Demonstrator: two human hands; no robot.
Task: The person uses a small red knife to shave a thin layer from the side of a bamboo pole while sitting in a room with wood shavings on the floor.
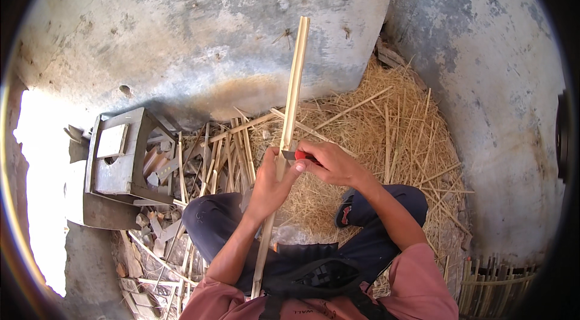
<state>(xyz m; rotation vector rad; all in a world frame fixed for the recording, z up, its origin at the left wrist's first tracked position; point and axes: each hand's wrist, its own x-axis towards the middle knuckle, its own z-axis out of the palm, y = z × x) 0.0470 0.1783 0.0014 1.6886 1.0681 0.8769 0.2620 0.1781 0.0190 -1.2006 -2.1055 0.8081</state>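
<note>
A long split bamboo strip (295, 78) runs upright through the middle of the head view, its pale, channelled inner face showing and its lower end reaching my lap. My left hand (267, 187) is wrapped round it at about mid-length. In my right hand (332, 166) is a knife (300, 155) with a red handle. The dark blade lies against the strip, just above my left fingers, pointing left. My right thumb comes close to the left thumb. Part of the knife's handle is hidden by the right fingers.
Straw-like shavings (320, 205) and loose strips cover the floor ahead and right. A weathered wooden box (124, 166) stands left among rubble (160, 232). Worn plaster walls (199, 36) close in ahead and right. A bundle of upright sticks (495, 290) stands lower right. My bent knees (211, 220) flank the strip.
</note>
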